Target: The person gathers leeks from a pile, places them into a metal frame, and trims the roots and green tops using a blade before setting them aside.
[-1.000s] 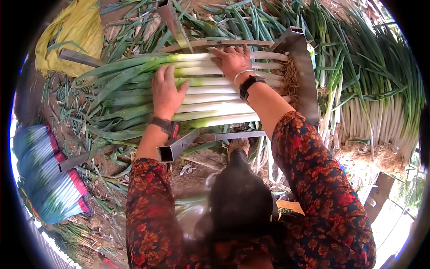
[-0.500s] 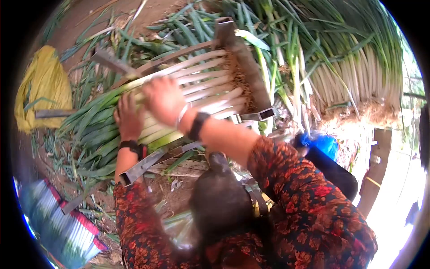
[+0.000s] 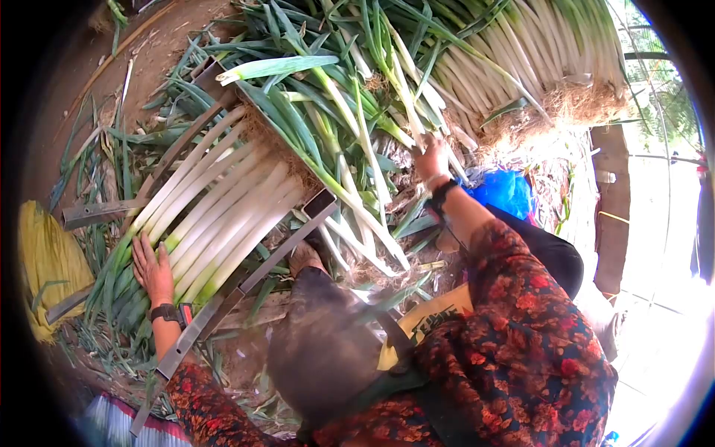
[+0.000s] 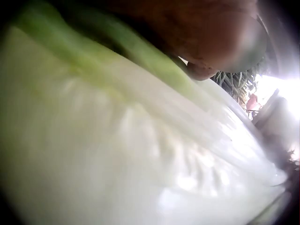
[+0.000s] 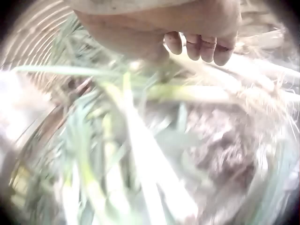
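Note:
My left hand (image 3: 154,274) rests, fingers extended, on a row of long green onions (image 3: 216,201) near where white stalks turn to green leaves. The row lies side by side in a metal frame (image 3: 261,264), roots against the end plate. In the left wrist view, pale stalks (image 4: 117,136) fill the foreground below the hand. My right hand (image 3: 432,158) is at the white ends of loose green onions (image 3: 387,134) beyond the frame. In the right wrist view its fingers (image 5: 192,47) point down just above white, rooted stalks (image 5: 211,72).
A thick heap of green onions (image 3: 506,52) lies at the back right, roots toward me. A blue plastic bag (image 3: 506,194) sits by the right forearm. Yellow sacking (image 3: 52,268) lies at the left. A foot (image 3: 305,258) stands between the frame and the loose stalks.
My right hand has left the onions in the frame and moved right to the loose ones. The left hand stays on the row. The head view has turned rightward.

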A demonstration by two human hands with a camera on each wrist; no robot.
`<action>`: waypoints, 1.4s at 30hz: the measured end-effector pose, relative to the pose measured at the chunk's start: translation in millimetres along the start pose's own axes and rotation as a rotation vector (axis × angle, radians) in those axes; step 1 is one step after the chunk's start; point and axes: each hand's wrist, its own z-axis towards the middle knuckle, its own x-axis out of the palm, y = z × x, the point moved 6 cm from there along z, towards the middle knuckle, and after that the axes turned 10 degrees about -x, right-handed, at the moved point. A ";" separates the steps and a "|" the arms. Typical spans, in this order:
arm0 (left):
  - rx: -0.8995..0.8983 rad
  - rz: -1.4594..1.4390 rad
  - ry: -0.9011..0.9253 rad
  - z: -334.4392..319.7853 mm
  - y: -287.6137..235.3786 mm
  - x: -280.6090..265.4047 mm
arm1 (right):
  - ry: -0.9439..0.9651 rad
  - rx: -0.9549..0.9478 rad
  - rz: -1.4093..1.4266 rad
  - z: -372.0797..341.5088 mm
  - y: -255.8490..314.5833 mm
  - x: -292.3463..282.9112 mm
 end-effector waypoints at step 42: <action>0.107 -0.036 -0.041 9.1 15.8 10.4 | 0.331 -0.082 -0.326 116.2 -144.8 -102.6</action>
